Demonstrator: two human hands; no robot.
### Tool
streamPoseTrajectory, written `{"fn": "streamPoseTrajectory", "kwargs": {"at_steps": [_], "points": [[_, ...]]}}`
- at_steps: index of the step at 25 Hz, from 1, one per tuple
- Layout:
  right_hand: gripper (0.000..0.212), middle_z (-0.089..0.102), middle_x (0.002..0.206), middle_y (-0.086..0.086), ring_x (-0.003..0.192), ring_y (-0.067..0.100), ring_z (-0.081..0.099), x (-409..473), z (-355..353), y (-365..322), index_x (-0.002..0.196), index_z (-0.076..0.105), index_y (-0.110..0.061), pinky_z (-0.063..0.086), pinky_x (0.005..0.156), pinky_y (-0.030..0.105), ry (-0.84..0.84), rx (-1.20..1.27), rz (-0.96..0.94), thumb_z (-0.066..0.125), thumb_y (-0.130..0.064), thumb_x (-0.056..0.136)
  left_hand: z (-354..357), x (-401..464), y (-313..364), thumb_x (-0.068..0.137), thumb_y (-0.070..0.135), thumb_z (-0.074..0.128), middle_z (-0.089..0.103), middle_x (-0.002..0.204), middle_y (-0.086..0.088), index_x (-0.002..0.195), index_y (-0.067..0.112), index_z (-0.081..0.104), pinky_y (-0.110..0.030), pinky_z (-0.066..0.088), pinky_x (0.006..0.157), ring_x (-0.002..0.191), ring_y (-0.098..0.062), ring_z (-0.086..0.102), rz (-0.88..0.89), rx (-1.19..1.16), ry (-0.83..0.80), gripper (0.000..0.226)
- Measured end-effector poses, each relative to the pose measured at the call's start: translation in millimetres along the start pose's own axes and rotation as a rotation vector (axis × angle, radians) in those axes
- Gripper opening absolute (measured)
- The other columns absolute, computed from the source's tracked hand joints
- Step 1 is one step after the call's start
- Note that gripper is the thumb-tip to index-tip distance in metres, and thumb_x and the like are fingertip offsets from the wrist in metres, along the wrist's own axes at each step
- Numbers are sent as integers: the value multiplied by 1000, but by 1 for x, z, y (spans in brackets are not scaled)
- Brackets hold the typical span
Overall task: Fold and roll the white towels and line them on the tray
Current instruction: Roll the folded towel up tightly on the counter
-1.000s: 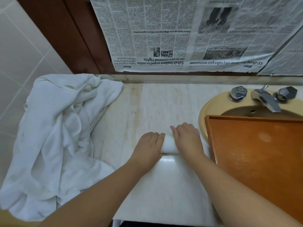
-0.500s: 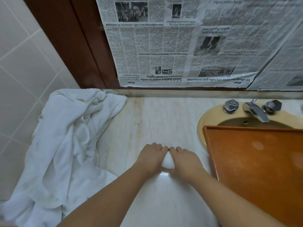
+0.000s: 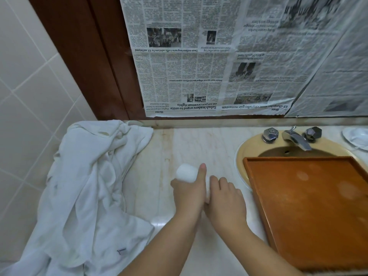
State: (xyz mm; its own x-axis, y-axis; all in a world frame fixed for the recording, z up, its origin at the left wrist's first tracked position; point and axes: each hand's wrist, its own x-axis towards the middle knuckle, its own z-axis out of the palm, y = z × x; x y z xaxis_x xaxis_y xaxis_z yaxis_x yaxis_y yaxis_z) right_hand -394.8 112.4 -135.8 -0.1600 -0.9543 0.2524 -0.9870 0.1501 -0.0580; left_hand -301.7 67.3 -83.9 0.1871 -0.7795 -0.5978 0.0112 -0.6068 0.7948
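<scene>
A small rolled white towel [image 3: 186,173] is in the middle of the marble counter, its round end sticking out up and to the left. My left hand [image 3: 189,194] grips the roll, thumb stretched along its side. My right hand [image 3: 227,198] is right beside it, with bent fingers on the roll's other end, where a sliver of white shows between the hands. The wooden tray [image 3: 310,206] lies to the right over the basin and holds nothing. A crumpled pile of white towels [image 3: 89,186] covers the counter's left side.
A yellow basin [image 3: 245,154] with a chrome tap [image 3: 296,139] sits behind the tray. A white dish [image 3: 356,138] is at the far right. Newspaper [image 3: 219,56] covers the wall behind, and white tiles line the left.
The flat strip of towel has been rolled up completely. My left hand has turned and wrapped round the roll, whose end now points up-left. The pile and tray have stayed put.
</scene>
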Motion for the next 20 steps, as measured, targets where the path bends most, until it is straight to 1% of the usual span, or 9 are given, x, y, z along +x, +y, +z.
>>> {"fn": "streamPoseTrajectory", "kwargs": {"at_steps": [3,5,6,8,10,11,13,15,20], "points": [[66,51,79,1,63,22,52,-11,-23,-7,103,60,-16,35,59,35,-7,-14,32,91,-44,52,-3,12,10,73,49,87,74,97,-2,103,16,63,-43,62,82,85,-21,73,5,-82,-58,51],[66,50,94,-6,82,19,57,-8,-49,0,113,51,-25,40,73,38,-103,81,66,77,-66,67,-3,11,21,73,40,87,75,95,-3,104,17,65,-43,63,80,84,-23,75,35,-58,-119,45],[69,49,104,-9,96,16,56,0,-65,9,120,44,-31,44,83,39,-239,250,134,69,-75,72,-1,10,28,74,37,86,75,96,-3,106,18,64,-39,63,75,84,-23,75,58,-48,-157,44],[92,49,123,-10,114,12,54,24,-92,41,135,32,-40,50,97,40,-498,756,363,74,-82,64,11,6,48,76,36,84,76,99,-5,110,17,63,-33,59,65,85,-25,76,80,-42,-261,44],[122,60,131,-4,116,17,65,44,-110,77,149,28,-38,56,98,44,-657,1089,522,88,-77,50,34,-3,66,77,35,84,78,99,-7,114,14,65,-33,60,63,84,-25,78,106,-1,-369,46],[123,67,128,2,112,22,70,51,-114,89,151,35,-28,57,98,49,-730,1202,552,92,-71,50,45,-6,74,77,35,84,79,98,-7,115,13,66,-33,61,63,82,-24,78,118,33,-403,47],[93,75,119,13,106,29,74,62,-123,112,138,56,-11,58,96,53,-810,1341,585,92,-57,66,75,-12,85,78,35,84,79,97,-7,114,12,66,-31,61,61,77,-22,78,122,73,-435,47],[72,76,115,16,98,30,75,69,-128,131,128,66,-10,60,83,44,-788,1390,640,83,-56,75,101,-12,94,78,37,84,78,99,-8,116,12,64,-31,62,59,78,-23,78,95,71,-437,50],[69,79,106,8,97,26,77,82,-105,179,124,68,-17,59,78,39,-781,1346,689,77,-67,78,158,-5,77,82,53,80,77,104,-8,119,12,62,-35,65,69,85,-24,78,50,97,-428,58]]}}
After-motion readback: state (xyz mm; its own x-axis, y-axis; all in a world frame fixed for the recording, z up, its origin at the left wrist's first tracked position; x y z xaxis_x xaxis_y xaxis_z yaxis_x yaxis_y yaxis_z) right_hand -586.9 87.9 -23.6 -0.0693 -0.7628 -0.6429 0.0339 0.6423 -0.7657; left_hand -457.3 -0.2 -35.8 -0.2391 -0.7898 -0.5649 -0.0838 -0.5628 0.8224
